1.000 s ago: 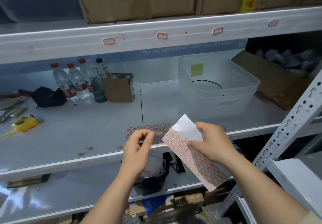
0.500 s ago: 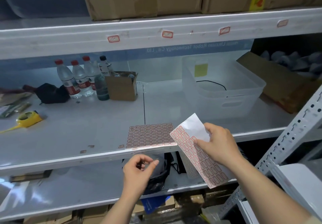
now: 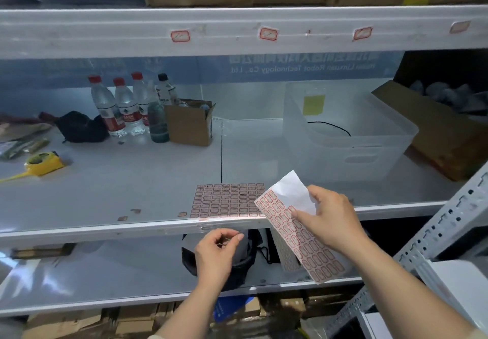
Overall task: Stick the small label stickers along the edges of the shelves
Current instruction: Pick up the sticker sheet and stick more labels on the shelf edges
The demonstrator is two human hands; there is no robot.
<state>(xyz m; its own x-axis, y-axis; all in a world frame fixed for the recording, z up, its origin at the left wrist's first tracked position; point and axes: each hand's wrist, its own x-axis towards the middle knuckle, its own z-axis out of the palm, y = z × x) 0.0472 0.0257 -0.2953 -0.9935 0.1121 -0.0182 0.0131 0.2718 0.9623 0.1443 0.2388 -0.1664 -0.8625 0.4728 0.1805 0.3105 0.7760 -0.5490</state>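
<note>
**A:** From the head camera, where do your hands sit against the middle shelf edge [image 3: 158, 229]?

**B:** Your left hand [image 3: 215, 254] is just below that edge, thumb and forefinger curled toward each other. You seem to be pinching something tiny between them, but it's too small to tell what. Your right hand [image 3: 328, 217] crosses the edge further right, pinching a sticker sheet [image 3: 298, 235] that hangs tilted in front of it, top corner folded back white.

**A:** And the other stickers?

**B:** A second sheet [image 3: 227, 204] lies flat on the shelf, just behind the edge, its right end tucked under the sheet you hold. A few loose stickers [image 3: 136, 210] lie left of it near the edge. Well above, the top shelf edge [image 3: 79, 32] carries four stuck labels [image 3: 180, 36] in a row.

**A:** What else is behind the edge?

**B:** Water bottles [image 3: 116, 109], a small cardboard box [image 3: 190, 123] and a yellow tape measure [image 3: 43, 163] far back on the left; a clear plastic bin [image 3: 348, 138] on the right.
</note>
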